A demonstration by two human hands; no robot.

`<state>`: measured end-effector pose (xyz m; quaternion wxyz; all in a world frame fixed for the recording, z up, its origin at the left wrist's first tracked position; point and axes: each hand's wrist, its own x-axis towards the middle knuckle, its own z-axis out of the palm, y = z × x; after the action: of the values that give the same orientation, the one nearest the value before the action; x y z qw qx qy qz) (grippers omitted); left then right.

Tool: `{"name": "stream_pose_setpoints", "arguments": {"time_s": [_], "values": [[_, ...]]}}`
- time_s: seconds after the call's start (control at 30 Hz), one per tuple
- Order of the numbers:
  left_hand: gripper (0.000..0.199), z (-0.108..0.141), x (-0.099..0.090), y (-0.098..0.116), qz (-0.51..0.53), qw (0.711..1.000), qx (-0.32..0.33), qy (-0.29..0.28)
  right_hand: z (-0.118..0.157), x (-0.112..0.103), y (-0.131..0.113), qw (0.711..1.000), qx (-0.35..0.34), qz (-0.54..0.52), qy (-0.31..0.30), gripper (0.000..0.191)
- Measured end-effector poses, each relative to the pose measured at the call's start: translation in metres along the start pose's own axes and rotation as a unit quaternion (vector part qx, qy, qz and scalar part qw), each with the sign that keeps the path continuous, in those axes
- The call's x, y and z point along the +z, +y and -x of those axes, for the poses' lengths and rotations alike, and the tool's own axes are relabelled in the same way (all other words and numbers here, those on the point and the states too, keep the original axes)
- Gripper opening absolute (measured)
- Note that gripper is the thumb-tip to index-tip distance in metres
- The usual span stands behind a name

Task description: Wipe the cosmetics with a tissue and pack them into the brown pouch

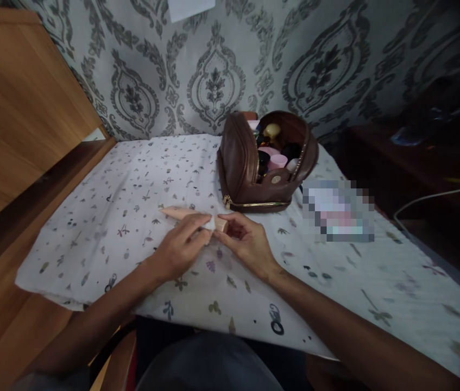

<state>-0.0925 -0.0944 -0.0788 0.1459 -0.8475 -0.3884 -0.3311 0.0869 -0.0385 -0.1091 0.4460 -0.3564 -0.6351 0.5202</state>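
Observation:
A beige squeeze tube (175, 212) with a flat, tapering end lies across my left hand (183, 244), its crimped end pointing left. The fingers of this hand are closed round the tube near its other end. At that end my right hand (248, 239) pinches a beige cap (221, 224) between thumb and fingers. Something whitish shows between the fingertips; I cannot tell whether it belongs to the tube. Both hands are close together, just above the patterned white cloth (132, 217).
Behind the hands stands an unzipped brown cosmetic bag (238, 157) with several bottles and jars inside. To its right lies a blurred-out flat object (338, 212). A wooden panel (21, 81) rises at the left, a patterned wall (213, 76) at the back. A pale cable (437, 193) runs at the right.

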Motion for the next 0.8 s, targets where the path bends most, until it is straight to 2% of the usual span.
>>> {"name": "stream_pose_setpoints", "arguments": {"time_s": [0.13, 0.27, 0.4, 0.5, 0.6, 0.7, 0.8], "values": [[0.021, 0.019, -0.008, -0.035, -0.042, 0.995, -0.088, -0.023, 0.0, -0.001, 0.002, 1.0, -0.009, 0.001, -0.004, 0.034], [0.023, 0.039, -0.019, -0.071, -0.059, 0.978, -0.196, -0.037, -0.001, -0.001, 0.003, 1.0, -0.007, -0.009, -0.006, 0.036], [0.025, 0.044, -0.024, -0.084, -0.06, 0.968, -0.244, -0.009, -0.002, 0.0, 0.002, 1.0, 0.009, -0.018, -0.004, 0.036], [0.025, 0.034, -0.025, -0.068, -0.053, 0.974, -0.219, 0.017, -0.002, 0.0, 0.001, 0.999, 0.017, -0.028, 0.0, 0.034], [0.024, 0.017, -0.023, -0.035, -0.015, 0.988, -0.149, 0.031, -0.002, 0.001, 0.001, 0.998, 0.031, -0.049, -0.002, 0.033], [0.022, 0.002, -0.014, -0.002, 0.033, 0.997, -0.062, 0.017, -0.001, 0.002, -0.001, 0.997, 0.038, -0.07, -0.009, 0.034], [0.021, -0.001, -0.004, 0.007, 0.039, 0.999, -0.029, 0.013, -0.002, 0.001, -0.001, 0.996, 0.035, -0.079, -0.015, 0.034]]}}
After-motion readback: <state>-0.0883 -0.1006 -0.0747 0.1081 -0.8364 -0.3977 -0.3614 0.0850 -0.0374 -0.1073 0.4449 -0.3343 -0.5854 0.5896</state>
